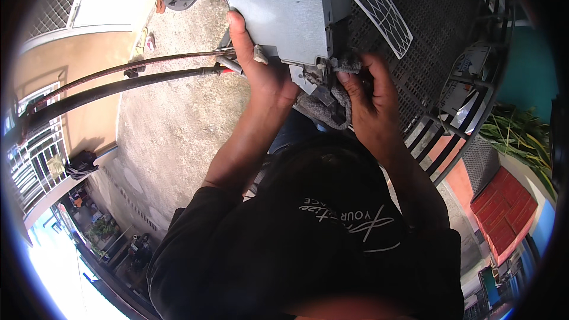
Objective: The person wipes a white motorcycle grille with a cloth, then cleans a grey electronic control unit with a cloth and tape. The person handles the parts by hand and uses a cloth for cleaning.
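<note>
The left hand (264,74) is pressing against the lower edge of a grey metal housing (278,6) at the upper centre of the frame, its fingers extending up the panel face and its thumb lying near a small grey fitting (260,54). The right hand (367,92) is clenching a wad of grey cloth (332,109) just below the housing's lower right corner, where a cluster of grimy connection parts (323,68) is sitting; the cloth is hanging down between the two hands. Two insulated pipes (118,86) are running from the left edge of the frame toward the housing, ending beside the left hand. A white grille (379,6) is lying tilted on a dark mesh panel (432,18) to the upper right. A curved black metal railing (468,118) is bordering the right side. Speckled concrete ground (172,124) is filling the centre left, with a red tiled roof (504,213) at lower right.
</note>
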Demonstrator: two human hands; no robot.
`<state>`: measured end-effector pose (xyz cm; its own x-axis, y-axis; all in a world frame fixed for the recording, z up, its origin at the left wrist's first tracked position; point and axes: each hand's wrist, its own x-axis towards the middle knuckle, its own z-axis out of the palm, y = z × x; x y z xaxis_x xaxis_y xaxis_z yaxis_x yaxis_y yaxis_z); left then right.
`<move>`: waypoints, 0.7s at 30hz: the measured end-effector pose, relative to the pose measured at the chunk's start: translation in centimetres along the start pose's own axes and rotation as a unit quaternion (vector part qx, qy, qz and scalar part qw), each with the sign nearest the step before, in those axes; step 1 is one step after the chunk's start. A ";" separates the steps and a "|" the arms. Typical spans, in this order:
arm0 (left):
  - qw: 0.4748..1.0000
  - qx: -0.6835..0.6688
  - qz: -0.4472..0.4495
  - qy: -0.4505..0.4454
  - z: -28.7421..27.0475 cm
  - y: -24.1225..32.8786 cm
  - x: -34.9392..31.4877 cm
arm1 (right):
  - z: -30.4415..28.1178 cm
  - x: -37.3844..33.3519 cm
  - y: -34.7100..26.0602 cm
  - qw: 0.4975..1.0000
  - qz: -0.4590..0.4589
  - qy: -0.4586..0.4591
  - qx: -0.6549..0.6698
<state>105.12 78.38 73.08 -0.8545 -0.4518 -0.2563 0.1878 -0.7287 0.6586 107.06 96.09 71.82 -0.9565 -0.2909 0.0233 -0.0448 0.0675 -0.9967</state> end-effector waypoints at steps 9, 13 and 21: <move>0.994 0.105 0.018 -0.012 -1.4 -2.0 -0.6 | -3.3 0.1 1.5 0.967 -0.187 0.164 -0.046; 0.991 0.126 0.042 -0.022 -1.4 -2.8 -0.9 | -1.5 -0.8 1.4 0.889 -0.287 0.057 -0.352; 0.983 0.154 0.091 0.036 -1.0 -2.6 -3.1 | -0.5 -0.6 2.8 0.910 -0.305 0.048 -0.278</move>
<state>107.77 81.18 71.49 -0.7816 -0.6037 -0.1571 0.1694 -0.4477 0.8780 107.34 96.97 69.09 -0.7242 -0.3538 0.5919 -0.6892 0.4005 -0.6038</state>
